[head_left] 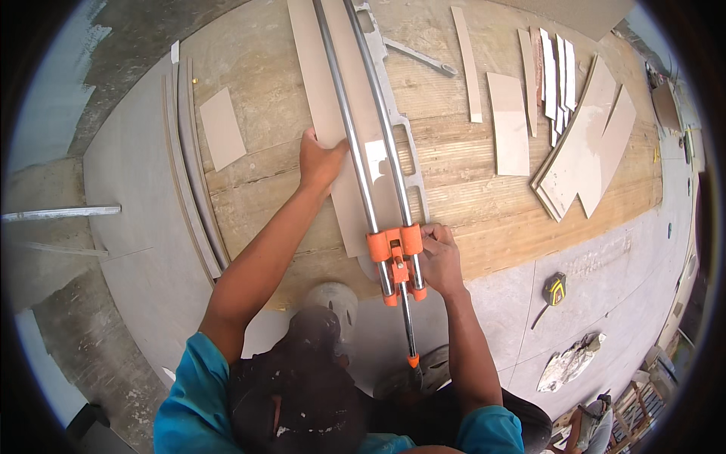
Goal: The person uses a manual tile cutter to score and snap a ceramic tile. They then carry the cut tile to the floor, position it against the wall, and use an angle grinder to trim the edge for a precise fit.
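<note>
The fingers (308, 137) of the left hand (321, 164) are clamped on the left edge of a beige tile (351, 212), which lies lengthwise beneath the rails of a tile cutter (414, 180). The right hand's (445, 261) fingers curl beside the cutter's orange carriage (394, 240); whether they grip anything, one cannot tell. Beneath both sets of fingers spreads a wooden board (454, 159). Left of the left fingers lies a tile offcut (223, 129). Right of the right fingers sits a tape measure (555, 289); farther up and right of them lie notched tiles (567, 170).
</note>
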Demonstrator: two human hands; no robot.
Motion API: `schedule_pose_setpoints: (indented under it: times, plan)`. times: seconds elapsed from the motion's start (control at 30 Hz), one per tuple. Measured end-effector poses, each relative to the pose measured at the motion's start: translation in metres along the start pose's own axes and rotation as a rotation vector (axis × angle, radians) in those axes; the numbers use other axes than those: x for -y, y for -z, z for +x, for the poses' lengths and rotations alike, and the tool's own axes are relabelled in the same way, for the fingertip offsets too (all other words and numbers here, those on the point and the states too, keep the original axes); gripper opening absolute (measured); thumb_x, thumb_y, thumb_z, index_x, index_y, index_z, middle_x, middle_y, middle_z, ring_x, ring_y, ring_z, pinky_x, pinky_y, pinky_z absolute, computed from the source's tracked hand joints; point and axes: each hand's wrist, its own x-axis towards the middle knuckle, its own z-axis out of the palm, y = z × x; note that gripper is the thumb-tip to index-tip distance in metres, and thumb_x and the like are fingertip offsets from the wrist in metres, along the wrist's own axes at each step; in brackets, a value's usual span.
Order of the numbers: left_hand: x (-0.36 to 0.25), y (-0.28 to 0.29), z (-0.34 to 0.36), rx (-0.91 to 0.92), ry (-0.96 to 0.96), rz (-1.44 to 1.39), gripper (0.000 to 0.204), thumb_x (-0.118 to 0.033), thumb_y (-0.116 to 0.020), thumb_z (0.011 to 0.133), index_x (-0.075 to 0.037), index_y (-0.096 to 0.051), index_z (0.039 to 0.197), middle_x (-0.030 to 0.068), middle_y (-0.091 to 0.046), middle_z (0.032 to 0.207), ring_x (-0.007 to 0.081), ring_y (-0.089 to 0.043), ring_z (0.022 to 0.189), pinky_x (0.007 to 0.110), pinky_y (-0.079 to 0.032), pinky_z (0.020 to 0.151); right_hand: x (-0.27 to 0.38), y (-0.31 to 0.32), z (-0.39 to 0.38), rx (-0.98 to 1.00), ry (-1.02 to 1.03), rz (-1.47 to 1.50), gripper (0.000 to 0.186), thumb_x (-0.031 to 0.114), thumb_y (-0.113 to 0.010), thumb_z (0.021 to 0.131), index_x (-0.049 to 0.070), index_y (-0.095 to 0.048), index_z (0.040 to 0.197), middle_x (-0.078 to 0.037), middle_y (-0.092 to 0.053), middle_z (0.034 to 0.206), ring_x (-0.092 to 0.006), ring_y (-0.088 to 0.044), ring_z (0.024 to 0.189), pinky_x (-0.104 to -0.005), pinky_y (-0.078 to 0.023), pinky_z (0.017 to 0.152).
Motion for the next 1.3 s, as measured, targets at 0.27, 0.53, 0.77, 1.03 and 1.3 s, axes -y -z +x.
schedule_pose_setpoints:
  times: [0.27,0.53,0.77,1.03,1.3]
  plan:
    - [-0.041,-0.009,0.042,-0.079,-0.102,0.064,0.064,-0.009,-0.077,0.080,0.006,-0.043,0.132,0.0205,-0.061,0.123,0.0300,-0.064,0.109,0.038,-0.054,0.090,-0.001,0.002,0.005,-0.014,0.026,-0.037,0.021,-0.002,-0.070,0.077,0.010,-0.073,0.094,-0.004,-0.061,0.095,-0.0268,-0.055,0.093,-0.0388,-0.049,0.080]
    - [-0.042,-0.012,0.044,-0.077,-0.151,0.158,0.101,-0.013,-0.080,0.079,0.003,-0.014,0.154,0.0207,-0.050,0.142,0.0289,-0.053,0.128,0.035,-0.046,0.104,0.005,0.004,0.004,0.012,-0.036,0.001,0.020,-0.001,-0.070,0.079,0.011,-0.073,0.094,-0.003,-0.061,0.096,-0.0256,-0.055,0.092,-0.0379,-0.049,0.079]
    - [-0.032,-0.008,0.056,-0.046,-0.098,0.214,0.106,-0.017,-0.080,0.080,0.003,-0.008,0.155,0.0232,-0.048,0.143,0.0287,-0.053,0.128,0.035,-0.045,0.105,-0.003,0.000,0.001,0.012,0.045,-0.055,0.017,0.001,-0.070,0.080,0.011,-0.074,0.093,-0.003,-0.061,0.096,-0.0242,-0.054,0.091,-0.0367,-0.048,0.076]
    - [-0.032,-0.010,0.055,-0.080,-0.154,0.315,0.106,-0.017,-0.081,0.080,0.004,-0.008,0.155,0.0240,-0.048,0.143,0.0296,-0.054,0.127,0.034,-0.046,0.104,-0.002,0.001,0.002,0.004,0.041,-0.064,0.017,0.000,-0.071,0.078,0.011,-0.074,0.090,-0.002,-0.061,0.096,-0.0239,-0.054,0.090,-0.0361,-0.049,0.075]
    - [-0.024,-0.008,0.060,-0.084,-0.197,0.315,0.106,-0.017,-0.081,0.080,0.004,-0.008,0.155,0.0253,-0.048,0.143,0.0310,-0.054,0.126,0.035,-0.046,0.105,-0.004,-0.001,0.002,0.000,0.077,-0.048,0.019,0.000,-0.073,0.074,0.013,-0.074,0.088,-0.002,-0.062,0.095,-0.0239,-0.055,0.089,-0.0356,-0.048,0.075]
